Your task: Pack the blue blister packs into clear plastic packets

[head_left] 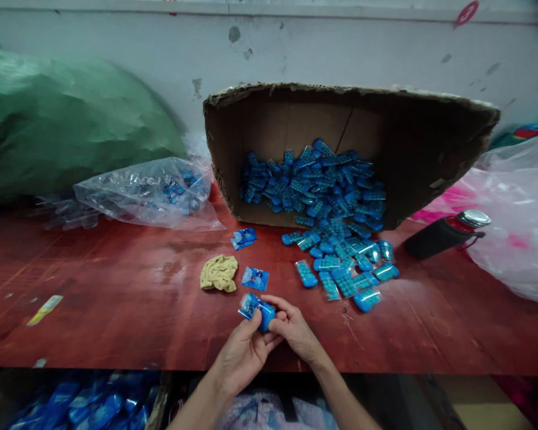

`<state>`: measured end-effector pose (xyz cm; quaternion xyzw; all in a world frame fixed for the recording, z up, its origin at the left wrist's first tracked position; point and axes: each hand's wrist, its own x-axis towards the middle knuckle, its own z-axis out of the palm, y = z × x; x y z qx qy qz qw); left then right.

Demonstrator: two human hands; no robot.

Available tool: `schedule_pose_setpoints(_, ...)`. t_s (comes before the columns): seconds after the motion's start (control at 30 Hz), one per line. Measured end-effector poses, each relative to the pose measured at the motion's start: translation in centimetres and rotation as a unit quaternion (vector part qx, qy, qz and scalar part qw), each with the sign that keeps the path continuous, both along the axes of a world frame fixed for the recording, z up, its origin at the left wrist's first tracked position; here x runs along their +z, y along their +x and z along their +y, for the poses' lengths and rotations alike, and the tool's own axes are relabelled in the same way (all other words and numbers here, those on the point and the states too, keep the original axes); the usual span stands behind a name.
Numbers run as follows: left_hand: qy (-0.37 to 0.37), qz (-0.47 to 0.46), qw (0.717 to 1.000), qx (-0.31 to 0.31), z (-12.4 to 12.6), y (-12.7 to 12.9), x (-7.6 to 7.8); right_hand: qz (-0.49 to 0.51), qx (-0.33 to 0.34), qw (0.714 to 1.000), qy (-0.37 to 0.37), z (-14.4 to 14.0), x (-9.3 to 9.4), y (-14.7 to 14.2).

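A small blue pack (266, 315) with a printed blue card at its left end is held between both hands, just above the table's front part. My left hand (244, 355) grips it from below with the thumb on top. My right hand (299, 335) has its fingers closed on the right end. Just beyond lies a printed blue card (255, 278), and farther back are overlapping cards (244, 237). Left of them sits a crumpled yellowish cloth (219, 273). Several clear-wrapped blue packs (341, 269) with teal bumps lie to the right, spilling from a box.
The cardboard box (430, 143) lies on its side on the red table (130, 304). A clear plastic bag (147, 191) and a large green sack (72, 125) are left. A dark bottle (439, 237) and pink-white plastic bags (515, 233) stand right. Below the edge, blue packs (94, 406) fill a container.
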<state>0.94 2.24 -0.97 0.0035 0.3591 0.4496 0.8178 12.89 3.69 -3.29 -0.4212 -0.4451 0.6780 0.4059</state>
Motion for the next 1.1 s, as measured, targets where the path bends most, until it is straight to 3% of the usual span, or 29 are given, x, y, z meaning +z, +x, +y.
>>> schedule_pose_setpoints(0.33,0.024,0.015,0.999,0.031,-0.6,0.2,-0.4,-0.047,-0.054,0.997,0.035,-0.4,-0.2,-0.7)
schedule_pose_setpoints(0.57,0.020,0.012,1.000,0.012,-0.9,-0.2,-0.3,0.038,0.012,0.999,-0.008,-0.3,0.3,-0.8)
schedule_pose_setpoints(0.7,0.020,0.079,0.995,0.060,-0.3,-3.9,0.5,-0.067,0.034,0.995,0.066,0.1,0.7,-0.9)
schedule_pose_setpoints(0.8,0.017,0.137,0.971,0.195,0.7,-8.9,1.2,-0.227,0.011,0.960,0.163,1.4,1.2,-1.3)
schedule_pose_setpoints(0.87,0.009,0.214,0.943,0.254,1.2,-11.8,1.3,-0.337,0.011,0.915,0.223,2.7,1.6,-2.5)
schedule_pose_setpoints(0.93,0.028,0.343,0.907,0.244,1.7,-13.3,0.7,-0.436,0.027,0.859,0.268,4.4,1.8,-4.6)
schedule_pose_setpoints(0.97,0.072,0.434,0.867,0.232,2.0,-13.5,0.2,-0.480,0.036,0.829,0.284,5.3,1.8,-5.9)
schedule_pose_setpoints(1.0,0.128,0.528,0.813,0.209,2.5,-13.4,-0.3,-0.518,0.056,0.800,0.297,6.0,1.7,-7.3)
schedule_pose_setpoints(1.1,0.313,0.721,0.609,0.106,4.5,-12.0,-2.3,-0.535,0.074,0.780,0.315,7.7,1.4,-10.5)
